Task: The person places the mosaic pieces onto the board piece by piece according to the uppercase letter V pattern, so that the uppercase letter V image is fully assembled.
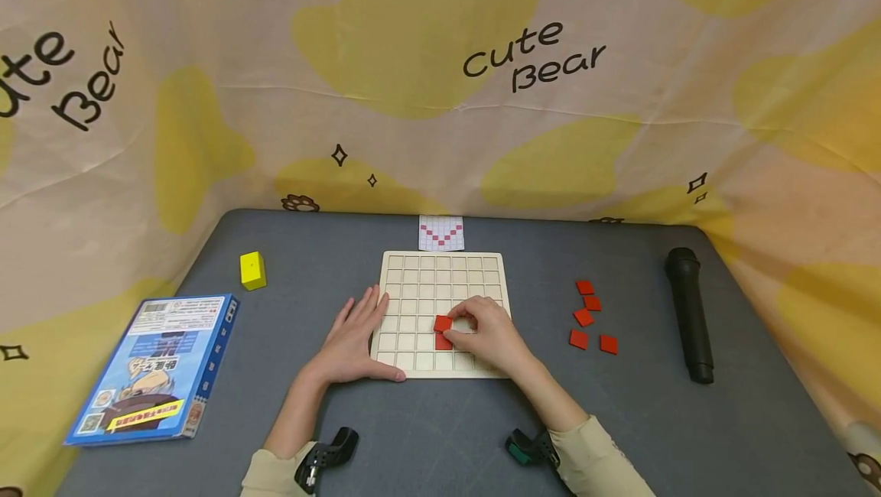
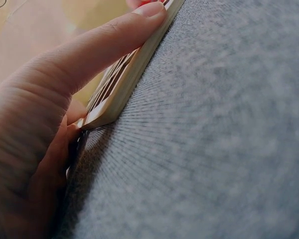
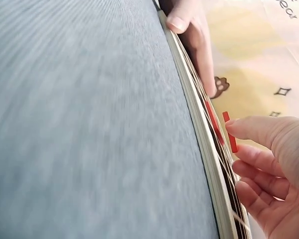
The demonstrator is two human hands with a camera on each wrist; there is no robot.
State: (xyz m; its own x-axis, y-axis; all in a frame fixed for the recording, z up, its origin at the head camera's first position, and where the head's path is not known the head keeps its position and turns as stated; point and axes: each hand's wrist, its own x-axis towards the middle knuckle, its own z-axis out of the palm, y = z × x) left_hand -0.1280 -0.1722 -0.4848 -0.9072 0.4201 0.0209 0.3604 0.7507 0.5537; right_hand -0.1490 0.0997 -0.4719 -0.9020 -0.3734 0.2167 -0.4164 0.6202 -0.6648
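On a dark grey table [image 1: 427,436], a pale wooden board [image 1: 413,275] with a grid of square compartments lies beneath both hands. The right hand [image 1: 490,332] pinches a flat red square tile [image 1: 443,323] between thumb and fingertips over the board; the wrist view shows this tile tilted, its outer part covered by the thumb, and whether its lower edge touches the grid cannot be told. Just on the near side, a second red square tile [image 1: 443,342] lies in the grid, partly hidden by the right hand in the head view. The left hand [image 1: 354,344] rests at the board's left edge, fingers extended and thumb spread along the near edge, hiding that corner; its own wrist view shows the thumb best, the other fingers being mostly concealed. Five loose red square tiles [image 1: 583,317] lie to the right. Beyond the board, a white paper card [image 1: 441,234] bears a red pattern, too small to read exactly.
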